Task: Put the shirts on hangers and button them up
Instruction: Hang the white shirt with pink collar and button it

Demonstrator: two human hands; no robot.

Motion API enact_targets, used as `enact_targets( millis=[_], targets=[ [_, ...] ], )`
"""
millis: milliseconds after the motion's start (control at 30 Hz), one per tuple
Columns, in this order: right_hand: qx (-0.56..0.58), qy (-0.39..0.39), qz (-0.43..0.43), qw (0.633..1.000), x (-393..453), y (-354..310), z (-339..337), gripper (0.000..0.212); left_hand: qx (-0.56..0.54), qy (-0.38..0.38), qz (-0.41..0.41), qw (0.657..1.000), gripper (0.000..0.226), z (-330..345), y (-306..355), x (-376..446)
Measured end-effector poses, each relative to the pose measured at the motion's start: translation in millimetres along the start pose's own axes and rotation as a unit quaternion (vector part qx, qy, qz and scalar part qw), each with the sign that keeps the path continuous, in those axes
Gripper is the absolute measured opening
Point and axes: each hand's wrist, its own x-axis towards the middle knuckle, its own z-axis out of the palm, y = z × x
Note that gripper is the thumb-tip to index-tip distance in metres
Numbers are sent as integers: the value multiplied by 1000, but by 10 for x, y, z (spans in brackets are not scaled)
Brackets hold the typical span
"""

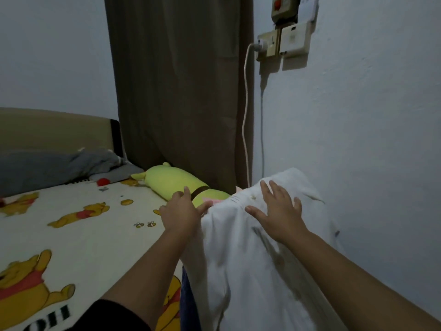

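A white shirt (241,266) lies spread along the right side of the bed, against the wall. My right hand (278,215) rests flat on it with fingers spread, near its far end. At the shirt's left edge my left hand (180,212) has straight fingers, and its thumb touches the fabric. A strip of blue cloth (185,299) shows under the shirt's left side. No hanger is in view.
The bed (78,235) carries a cartoon-bear sheet, a grey pillow (55,167) and a long green plush bolster (171,181) just beyond my left hand. A brown curtain (176,87) hangs behind. A white charger cable (245,120) drops from a wall socket (269,44).
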Motion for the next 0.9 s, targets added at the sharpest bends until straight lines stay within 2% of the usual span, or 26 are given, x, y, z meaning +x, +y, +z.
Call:
enact_targets(
  millis=[133,367,600,767,900],
  targets=[
    [-6,-3,-2,1000,-24,-11,59,81,-51,-3,58,997,83,-83,51,-57],
    [-25,0,10,1000,-276,106,-51,79,-46,-4,127,991,77,-192,305,-311],
    [-22,10,43,999,-742,497,-271,73,-67,-2,214,975,74,-303,689,-754],
    [-26,9,86,996,-1212,881,-398,71,-126,-77,257,955,75,-207,1112,-1235],
    [-21,9,131,991,-1622,1217,-475,70,-137,-97,323,931,75,-79,1441,-1645]
  ],
)
